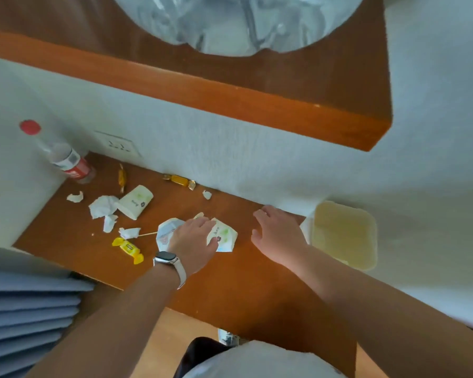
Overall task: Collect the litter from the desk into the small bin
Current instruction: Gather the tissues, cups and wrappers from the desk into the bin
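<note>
Litter lies scattered on the wooden desk (243,290). My left hand (193,241), with a watch on its wrist, rests flat on a crushed paper cup (224,237); whether it grips the cup I cannot tell. My right hand (277,231) hovers open over bare desk, just left of the small pale yellow bin (344,236). Further left lie an intact paper cup (135,201) on its side, crumpled tissues (103,205), a yellow candy wrapper (128,249), a thin stick (148,234) and two gold wrapped candies (179,180) near the wall.
A plastic bottle (66,159) with a red cap stands in the far left corner beside a wall socket (118,144). A wooden shelf (230,99) overhangs the desk. Folded blue fabric (25,317) sits at the lower left. The bin stands at the desk's right end against the wall.
</note>
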{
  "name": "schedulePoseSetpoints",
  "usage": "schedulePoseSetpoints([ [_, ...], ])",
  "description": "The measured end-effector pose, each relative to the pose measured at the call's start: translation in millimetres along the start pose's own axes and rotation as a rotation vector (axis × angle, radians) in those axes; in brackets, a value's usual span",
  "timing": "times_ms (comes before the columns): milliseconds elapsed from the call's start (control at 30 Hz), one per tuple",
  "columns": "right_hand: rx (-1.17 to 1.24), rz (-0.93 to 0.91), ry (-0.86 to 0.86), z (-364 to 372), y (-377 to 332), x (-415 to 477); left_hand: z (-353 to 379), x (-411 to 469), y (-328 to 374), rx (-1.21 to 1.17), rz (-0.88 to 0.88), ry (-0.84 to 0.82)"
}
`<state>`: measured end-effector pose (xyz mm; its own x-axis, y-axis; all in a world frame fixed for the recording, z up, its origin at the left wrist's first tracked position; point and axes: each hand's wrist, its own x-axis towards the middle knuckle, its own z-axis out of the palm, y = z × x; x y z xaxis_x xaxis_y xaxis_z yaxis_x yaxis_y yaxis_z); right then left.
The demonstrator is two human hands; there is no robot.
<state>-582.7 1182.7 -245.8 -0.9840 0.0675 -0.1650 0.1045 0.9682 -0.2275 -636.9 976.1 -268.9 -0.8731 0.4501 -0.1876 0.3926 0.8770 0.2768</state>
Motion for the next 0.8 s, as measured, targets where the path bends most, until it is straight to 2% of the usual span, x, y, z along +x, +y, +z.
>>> schedulePoseSetpoints([
  [133, 0.003, 0.110, -0.086, 26.5, 2.1, 17.0, 15.3, 1.1, -8.8, -0.102, -0.133, -0.057],
  [333, -0.031, 0.191, -0.106, 46.5, 18.0, 41.2, 27.3, 3.5, -0.4, -0.241, -0.249, -0.094],
  [533, -0.029, 0.182, -0.103, 59.0, 21.6, 65.5, 41.2, 9.8, 3.7, -0.307, -0.327, -0.103],
  [800, -0.035, 0.188, -0.132, 78.5, 21.6, 50.3, 52.7, -3.3, 8.1, -0.610, -0.415, -0.090],
])
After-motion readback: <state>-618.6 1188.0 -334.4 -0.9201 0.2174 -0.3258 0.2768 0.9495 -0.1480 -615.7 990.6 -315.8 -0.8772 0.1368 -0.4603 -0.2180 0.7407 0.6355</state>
